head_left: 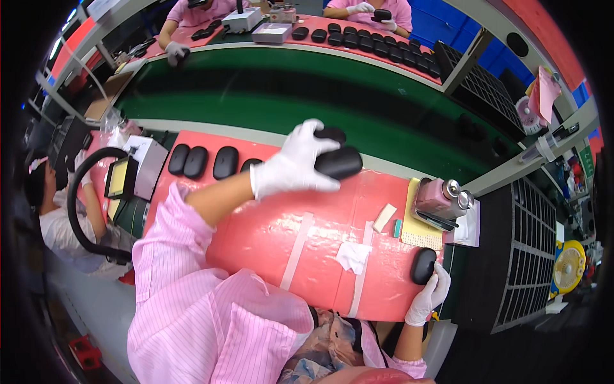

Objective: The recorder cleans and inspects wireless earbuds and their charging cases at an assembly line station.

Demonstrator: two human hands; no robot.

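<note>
My left hand (297, 160), in a white glove, reaches across the pink mat (256, 246). Its fingers and thumb grip a smooth black oval case (339, 164). A second black case (330, 134) lies just beyond, against the fingers, partly hidden by them. At the mat's right edge, my gloved right hand (430, 297) has its fingers closed at the lower end of another black oval case (423, 265). Several similar cases (225, 163) stand in a row at the mat's far left; my left forearm partly covers one.
A green conveyor belt (243, 96) runs beyond the mat. Metal-topped pump bottles (441, 195) stand on a yellow pad (419, 238) at right, near a white cloth (354, 256). Black slotted trays (531, 256) are stacked farther right. A grey-white device (146, 163) stands left. Co-workers sit across and left.
</note>
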